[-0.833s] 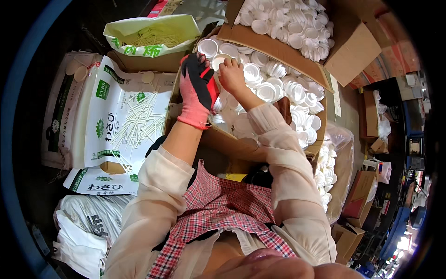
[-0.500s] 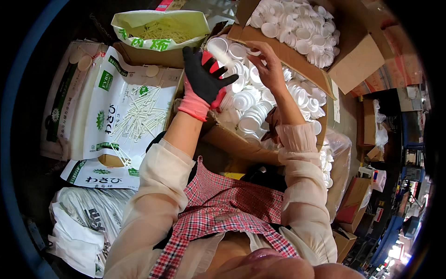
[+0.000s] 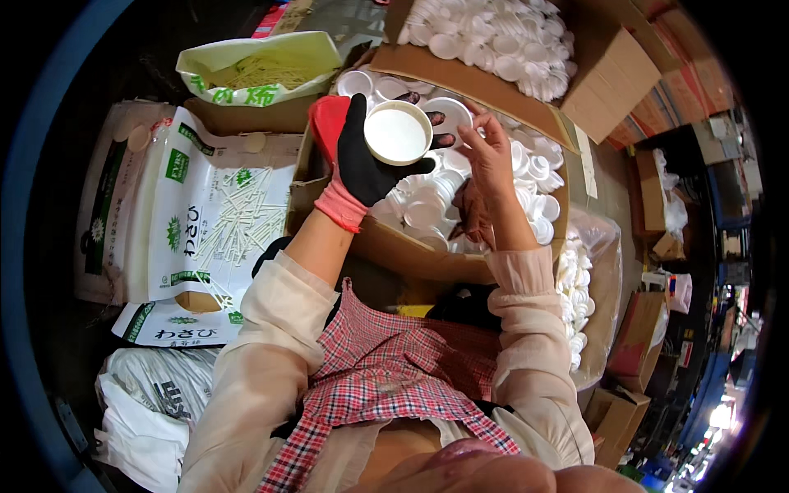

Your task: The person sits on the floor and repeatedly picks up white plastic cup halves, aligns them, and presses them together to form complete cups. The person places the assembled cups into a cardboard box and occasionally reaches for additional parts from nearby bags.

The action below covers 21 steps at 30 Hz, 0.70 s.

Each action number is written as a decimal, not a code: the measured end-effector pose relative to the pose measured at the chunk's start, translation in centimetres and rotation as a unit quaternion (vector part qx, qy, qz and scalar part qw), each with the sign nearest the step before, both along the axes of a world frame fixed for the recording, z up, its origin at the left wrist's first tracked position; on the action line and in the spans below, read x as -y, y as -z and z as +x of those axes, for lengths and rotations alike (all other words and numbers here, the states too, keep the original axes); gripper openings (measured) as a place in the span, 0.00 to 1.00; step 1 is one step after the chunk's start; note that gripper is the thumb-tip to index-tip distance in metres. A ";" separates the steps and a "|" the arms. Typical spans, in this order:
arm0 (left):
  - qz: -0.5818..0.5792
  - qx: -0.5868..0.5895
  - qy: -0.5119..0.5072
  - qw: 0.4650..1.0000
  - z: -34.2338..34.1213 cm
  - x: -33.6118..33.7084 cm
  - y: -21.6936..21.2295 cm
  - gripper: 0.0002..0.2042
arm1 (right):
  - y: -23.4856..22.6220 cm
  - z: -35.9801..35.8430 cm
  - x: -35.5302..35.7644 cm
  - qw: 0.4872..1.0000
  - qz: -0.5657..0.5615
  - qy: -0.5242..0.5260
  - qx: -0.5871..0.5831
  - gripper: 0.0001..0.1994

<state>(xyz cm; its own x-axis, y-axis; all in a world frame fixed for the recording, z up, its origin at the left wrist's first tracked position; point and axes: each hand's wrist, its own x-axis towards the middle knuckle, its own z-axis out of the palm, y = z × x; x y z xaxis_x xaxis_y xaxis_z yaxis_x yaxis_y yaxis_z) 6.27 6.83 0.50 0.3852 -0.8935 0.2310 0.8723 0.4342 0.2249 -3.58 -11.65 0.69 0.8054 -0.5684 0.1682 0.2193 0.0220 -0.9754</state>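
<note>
My left hand, in a black glove with a pink cuff, holds a shallow round white cup with a cream rim. Its dark fingertips stick out past the rim, in front of another white cup. My bare right hand has bent fingers, which appear to pinch that second cup's right edge. A flat red piece shows beside the gloved thumb; I cannot make out its kind. Both hands are over an open cardboard box full of white cups. A wrinkled brown thing lies below my right wrist.
Behind stands a second box of white pieces. At left, thin white sticks lie on a printed white sheet, near an open bag of pale sticks. A clear bag with white pieces is at right.
The left glove has turned, and a cup now shows in it where a white blur hung between my hands. My right hand has lowered slightly, its fingers closing at another cup.
</note>
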 end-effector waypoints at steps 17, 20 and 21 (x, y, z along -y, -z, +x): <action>0.004 0.044 0.083 0.996 -3.0 3.3 0.2 0.36 | -2.3 -12.5 2.4 0.911 0.356 -0.128 0.165 0.25; 0.145 0.442 -0.107 0.879 -4.3 3.2 -0.4 0.36 | -2.2 -12.9 2.6 0.935 0.325 -0.075 0.123 0.19; 0.192 0.541 -0.137 0.807 -4.6 3.5 -0.1 0.36 | -1.9 -13.1 2.8 0.952 0.287 -0.050 0.097 0.19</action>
